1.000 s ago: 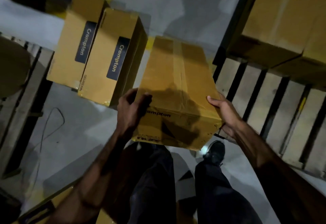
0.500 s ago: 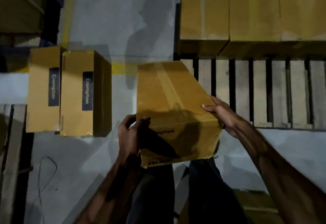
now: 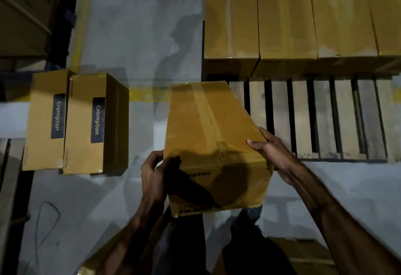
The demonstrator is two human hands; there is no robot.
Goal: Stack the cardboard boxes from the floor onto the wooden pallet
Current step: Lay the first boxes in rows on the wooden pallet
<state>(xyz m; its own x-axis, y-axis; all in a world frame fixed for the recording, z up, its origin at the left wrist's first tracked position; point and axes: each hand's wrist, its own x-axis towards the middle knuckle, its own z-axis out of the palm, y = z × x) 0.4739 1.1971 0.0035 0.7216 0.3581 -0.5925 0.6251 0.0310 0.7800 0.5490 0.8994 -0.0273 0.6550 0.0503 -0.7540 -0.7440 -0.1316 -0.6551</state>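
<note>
Between both hands | cardboard box (image 3: 208,136) | left hand (image 3: 154,179), right hand (image 3: 273,153) gripping its sides

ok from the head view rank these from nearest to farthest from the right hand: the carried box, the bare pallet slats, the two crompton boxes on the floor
1. The carried box: gripped by the right hand at its right edge.
2. The bare pallet slats: just past that hand, to its right.
3. The two Crompton boxes on the floor: far left, beyond the carried box and the left hand.
</note>
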